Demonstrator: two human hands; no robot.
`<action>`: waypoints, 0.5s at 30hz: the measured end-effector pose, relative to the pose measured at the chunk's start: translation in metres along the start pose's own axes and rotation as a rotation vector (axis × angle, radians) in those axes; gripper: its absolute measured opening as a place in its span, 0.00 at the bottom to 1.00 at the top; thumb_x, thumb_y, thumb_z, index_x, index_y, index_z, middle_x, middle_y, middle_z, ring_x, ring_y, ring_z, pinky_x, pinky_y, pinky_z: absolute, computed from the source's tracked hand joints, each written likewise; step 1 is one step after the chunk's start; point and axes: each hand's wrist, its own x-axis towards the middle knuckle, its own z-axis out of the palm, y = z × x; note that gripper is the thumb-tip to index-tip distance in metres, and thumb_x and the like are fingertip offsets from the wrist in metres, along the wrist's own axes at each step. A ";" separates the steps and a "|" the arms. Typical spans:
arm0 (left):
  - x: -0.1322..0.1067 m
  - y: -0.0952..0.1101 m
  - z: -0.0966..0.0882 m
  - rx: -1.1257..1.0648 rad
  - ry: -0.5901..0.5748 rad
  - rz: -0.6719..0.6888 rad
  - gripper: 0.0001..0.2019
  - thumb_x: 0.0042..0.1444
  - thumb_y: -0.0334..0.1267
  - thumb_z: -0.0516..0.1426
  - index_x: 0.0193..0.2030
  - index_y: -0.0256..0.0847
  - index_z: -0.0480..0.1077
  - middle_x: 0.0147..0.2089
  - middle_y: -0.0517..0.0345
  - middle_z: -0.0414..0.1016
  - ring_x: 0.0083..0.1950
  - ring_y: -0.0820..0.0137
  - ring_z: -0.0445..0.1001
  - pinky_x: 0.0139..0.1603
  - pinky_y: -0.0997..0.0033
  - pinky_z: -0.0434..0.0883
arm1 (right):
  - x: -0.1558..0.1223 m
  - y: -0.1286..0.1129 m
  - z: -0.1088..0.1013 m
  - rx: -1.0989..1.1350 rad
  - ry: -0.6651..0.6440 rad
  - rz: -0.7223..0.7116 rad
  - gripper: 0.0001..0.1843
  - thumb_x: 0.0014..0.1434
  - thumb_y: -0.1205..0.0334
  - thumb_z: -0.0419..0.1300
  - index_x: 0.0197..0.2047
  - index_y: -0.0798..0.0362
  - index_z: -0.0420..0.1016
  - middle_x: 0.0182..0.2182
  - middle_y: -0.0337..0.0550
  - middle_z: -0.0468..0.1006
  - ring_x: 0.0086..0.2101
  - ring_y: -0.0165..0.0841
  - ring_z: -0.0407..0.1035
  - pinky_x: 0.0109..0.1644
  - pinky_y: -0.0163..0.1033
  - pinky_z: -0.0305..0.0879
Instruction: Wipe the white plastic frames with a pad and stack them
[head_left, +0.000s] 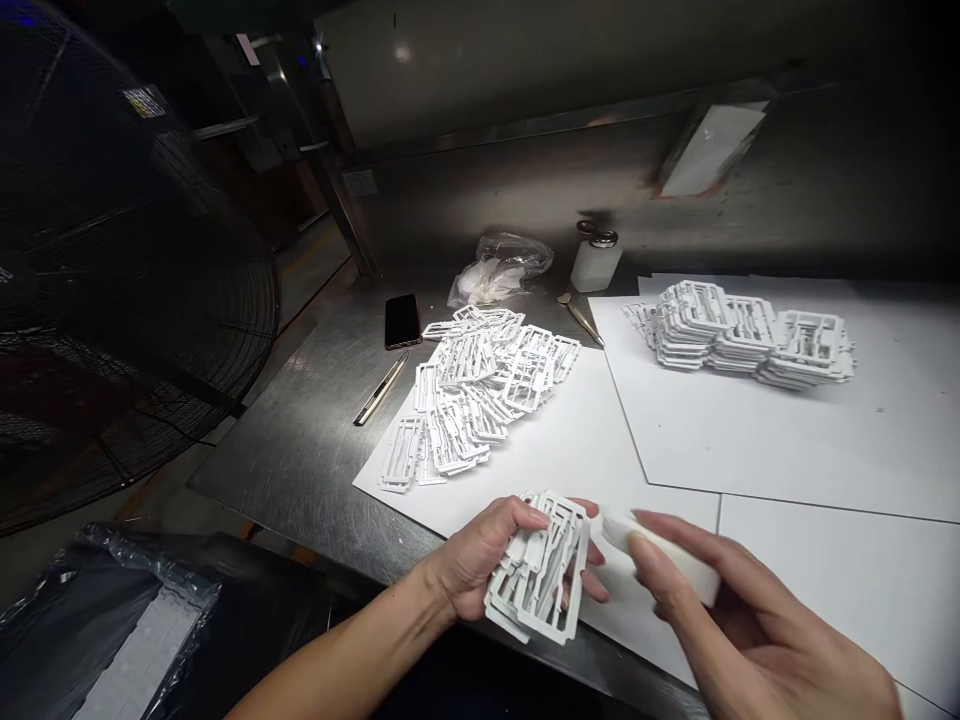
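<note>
My left hand is closed around a small stack of white slotted plastic frames, held tilted above the front edge of the table. Between the thumb and fingers of my right hand is a smooth white block, its exact kind unclear. A narrow gap separates the block from the frames. Beyond my left hand, a loose heap of similar white frames lies on a white sheet. Neater stacks of frames stand on another sheet at the back right.
A phone, a slim metal cutter-like tool and a tweezer-like tool lie around the heap. Behind it are a clear plastic bag and a white bottle. A large fan stands at left, above black plastic.
</note>
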 end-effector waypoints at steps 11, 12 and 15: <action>-0.005 0.007 0.002 -0.019 0.098 0.063 0.23 0.47 0.38 0.58 0.50 0.31 0.70 0.39 0.44 0.78 0.34 0.67 0.76 0.30 0.75 0.71 | 0.006 0.002 0.009 -0.100 0.045 -0.163 0.10 0.64 0.51 0.54 0.42 0.45 0.73 0.38 0.35 0.75 0.29 0.30 0.70 0.29 0.34 0.65; -0.004 0.007 0.002 -0.027 0.106 0.060 0.23 0.47 0.38 0.58 0.51 0.30 0.70 0.39 0.44 0.78 0.31 0.68 0.76 0.29 0.75 0.70 | 0.005 0.002 0.010 -0.081 0.048 -0.166 0.10 0.64 0.52 0.55 0.43 0.45 0.73 0.38 0.36 0.75 0.31 0.30 0.71 0.31 0.33 0.66; 0.000 0.009 0.002 -0.062 0.135 0.057 0.25 0.47 0.38 0.58 0.52 0.30 0.69 0.38 0.46 0.78 0.26 0.71 0.74 0.28 0.75 0.69 | -0.006 -0.002 0.019 -0.021 0.018 -0.216 0.09 0.64 0.56 0.55 0.45 0.47 0.72 0.39 0.39 0.74 0.36 0.32 0.71 0.40 0.33 0.67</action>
